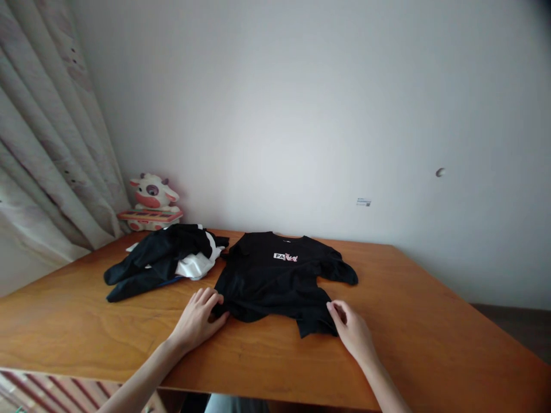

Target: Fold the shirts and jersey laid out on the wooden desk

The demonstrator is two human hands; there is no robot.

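A black T-shirt point(267, 281) with a small white and pink chest print lies spread on the wooden table, its neckline toward the wall. My left hand point(200, 315) grips the shirt's lower left corner, fingers curled over the cloth. At the lower right corner, my right hand point(348, 327) pinches the hem between thumb and fingers. The bottom edge between them is uneven, with a flap hanging forward near my right hand. One sleeve stretches out at the right; the left sleeve looks bunched.
A heap of black and white clothes point(172, 258) lies left of the shirt. Behind it stands a cow-shaped toy keyboard point(152, 203) by the curtain point(47, 126). The wooden table point(413, 338) meets a white wall point(293, 115) at the back.
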